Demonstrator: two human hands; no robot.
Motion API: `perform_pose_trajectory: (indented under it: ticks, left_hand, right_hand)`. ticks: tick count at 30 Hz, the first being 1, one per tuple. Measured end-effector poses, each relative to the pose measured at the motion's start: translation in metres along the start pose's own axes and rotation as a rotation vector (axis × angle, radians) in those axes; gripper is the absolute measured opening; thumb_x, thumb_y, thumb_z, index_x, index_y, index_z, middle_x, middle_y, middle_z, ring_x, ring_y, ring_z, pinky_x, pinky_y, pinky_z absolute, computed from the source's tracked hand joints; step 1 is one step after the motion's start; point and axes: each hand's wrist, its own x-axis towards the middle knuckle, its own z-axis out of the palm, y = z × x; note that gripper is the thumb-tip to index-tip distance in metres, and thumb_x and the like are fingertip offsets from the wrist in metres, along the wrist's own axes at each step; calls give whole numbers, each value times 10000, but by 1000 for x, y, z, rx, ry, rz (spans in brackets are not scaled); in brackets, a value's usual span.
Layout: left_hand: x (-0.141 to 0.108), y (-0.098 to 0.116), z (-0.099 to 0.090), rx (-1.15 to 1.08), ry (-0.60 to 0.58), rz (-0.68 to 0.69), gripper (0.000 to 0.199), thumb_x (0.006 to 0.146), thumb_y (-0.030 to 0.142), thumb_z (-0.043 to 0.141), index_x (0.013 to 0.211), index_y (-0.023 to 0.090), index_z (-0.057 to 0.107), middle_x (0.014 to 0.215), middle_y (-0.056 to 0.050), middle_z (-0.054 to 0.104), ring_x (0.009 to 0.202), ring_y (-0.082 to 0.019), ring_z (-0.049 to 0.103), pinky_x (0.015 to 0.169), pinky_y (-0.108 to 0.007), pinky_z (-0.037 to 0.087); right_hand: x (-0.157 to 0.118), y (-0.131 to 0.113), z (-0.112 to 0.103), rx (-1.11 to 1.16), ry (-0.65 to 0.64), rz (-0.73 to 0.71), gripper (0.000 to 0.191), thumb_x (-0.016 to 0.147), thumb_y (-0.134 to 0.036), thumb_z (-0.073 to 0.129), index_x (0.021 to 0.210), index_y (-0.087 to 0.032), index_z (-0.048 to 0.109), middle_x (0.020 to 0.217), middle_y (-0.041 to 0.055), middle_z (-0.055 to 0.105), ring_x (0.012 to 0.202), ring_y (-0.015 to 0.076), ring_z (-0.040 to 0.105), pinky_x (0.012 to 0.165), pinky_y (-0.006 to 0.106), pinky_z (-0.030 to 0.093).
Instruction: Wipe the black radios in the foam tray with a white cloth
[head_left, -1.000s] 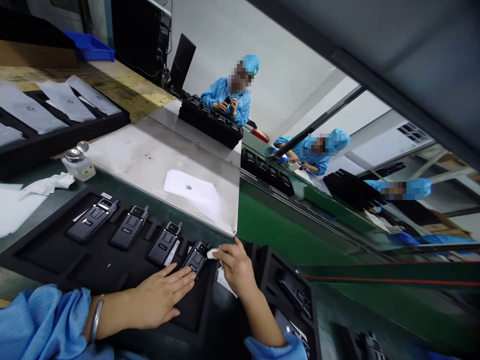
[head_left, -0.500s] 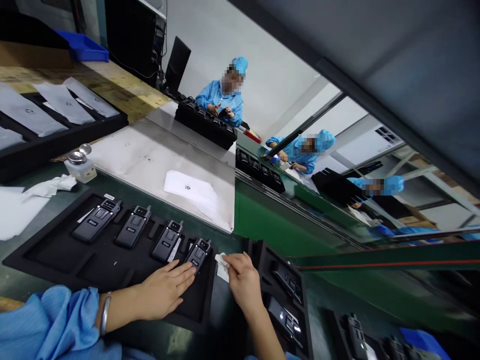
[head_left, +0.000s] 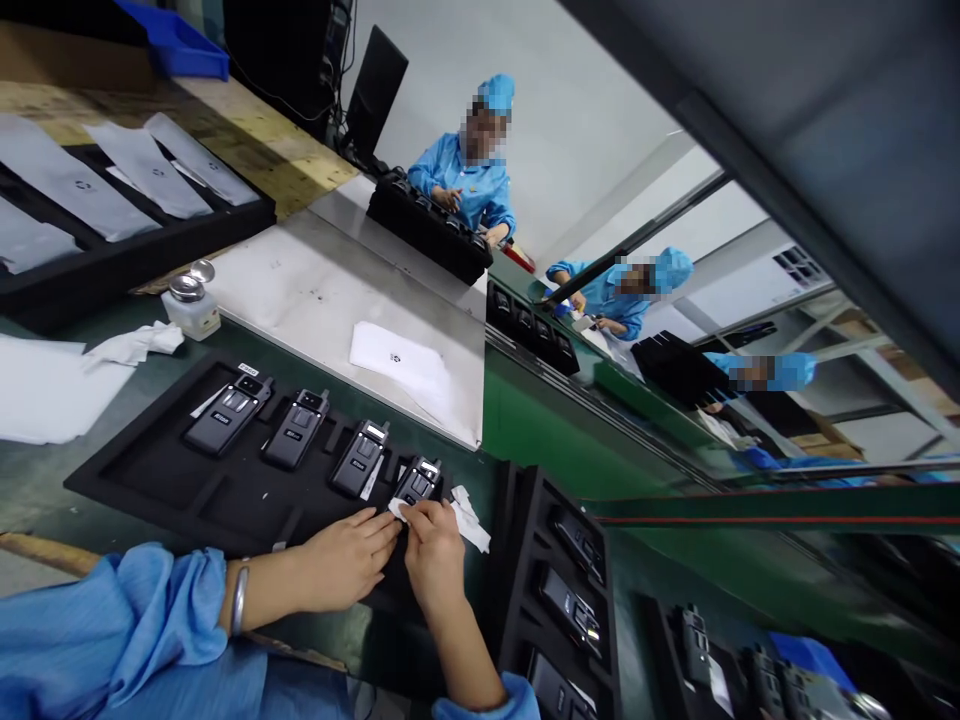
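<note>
My right hand (head_left: 435, 555) is closed in a pinch on a crumpled white wipe (head_left: 469, 520). A corner of white shows at its fingertips against the lower part of a black handheld radio (head_left: 418, 481), and the rest sticks out to the right. My left hand (head_left: 341, 562) lies with fingers stretched out along the front of the black foam tray (head_left: 169, 500), its fingertips beside that radio's lower end. Three more radios lie in the same tray: one in the middle (head_left: 358, 458), one further left (head_left: 295, 430) and one with a paper label at the far left (head_left: 229, 415).
A pump bottle (head_left: 193, 308) and white sheets (head_left: 52, 390) stand at the left. White sleeves (head_left: 405, 365) lie on the pale board. Another foam tray with radios (head_left: 517, 570) is at my right. Co-workers in blue (head_left: 480, 180) sit beyond.
My right hand has moved left with the wipe, from beside the tray onto the fourth radio. My left hand has slid off that radio's face towards its lower end. The view has shifted.
</note>
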Motion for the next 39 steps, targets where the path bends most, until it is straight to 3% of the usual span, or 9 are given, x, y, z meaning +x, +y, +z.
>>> perform_pose_trajectory:
  ticks: [4,8,12,17,20,24,28,36,39]
  left_hand:
    - [-1,0,1,5,-4,21,445,998,355,434,1325,85,570,1424,-141,540,1352,-269,451,1129,-398,302]
    - [-2,0,2,5,5,1,441,998,371,439,1303,91,590,1401,-138,562,1340,-267,467,1116,-391,325]
    - [0,0,0,26,12,24,422,996,360,443,1270,89,614,1398,-131,566,1324,-270,482,1092,-393,357]
    - [-7,1,-14,55,50,16,382,974,329,483,1229,90,637,1295,-132,638,1249,-273,542,1091,-414,374]
    - [-22,-2,-25,89,114,-57,394,965,266,481,1300,87,585,1339,-133,609,1260,-278,532,1108,-422,354]
    - [-42,-10,-32,132,68,-249,470,978,366,480,1326,62,565,1386,-180,561,1317,-315,480,1127,-450,304]
    - [-47,-13,-32,117,20,-253,509,975,451,473,1279,66,610,1338,-183,599,1304,-306,492,1145,-437,253]
    - [-49,-12,-31,120,29,-259,480,996,428,431,1272,80,613,1321,-157,617,1323,-314,465,1140,-475,234]
    - [-48,-12,-31,109,35,-251,505,1008,431,394,1316,75,575,1407,-165,548,1358,-304,431,1143,-468,250]
  right_hand:
    - [-1,4,-3,-28,91,66,352,905,-70,421,1017,-183,735,914,82,648,879,212,597,907,412,492]
    - [1,2,-1,-22,34,35,351,898,-72,426,1011,-194,735,909,71,648,874,206,597,925,408,481]
    - [4,-1,-2,-35,57,89,336,879,-65,429,983,-170,731,903,91,644,870,221,590,813,364,507]
    - [8,-9,-10,59,-70,59,325,853,-53,465,956,-203,734,889,71,654,863,220,609,810,346,511]
    - [24,-19,-7,188,-18,107,301,875,-73,475,991,-200,722,934,72,665,889,207,625,797,313,517]
    - [53,-49,19,141,31,5,344,877,-63,453,1016,-198,738,936,88,655,902,230,601,928,413,479]
    - [61,-67,36,64,-59,-102,358,864,-55,460,1007,-213,748,907,73,648,854,224,583,1051,506,384]
    - [62,-64,35,65,-42,-137,353,868,-68,448,996,-208,745,899,79,643,847,225,573,1008,488,422]
    - [60,-63,36,48,1,-112,354,863,-68,438,986,-205,741,893,80,646,841,225,581,948,460,459]
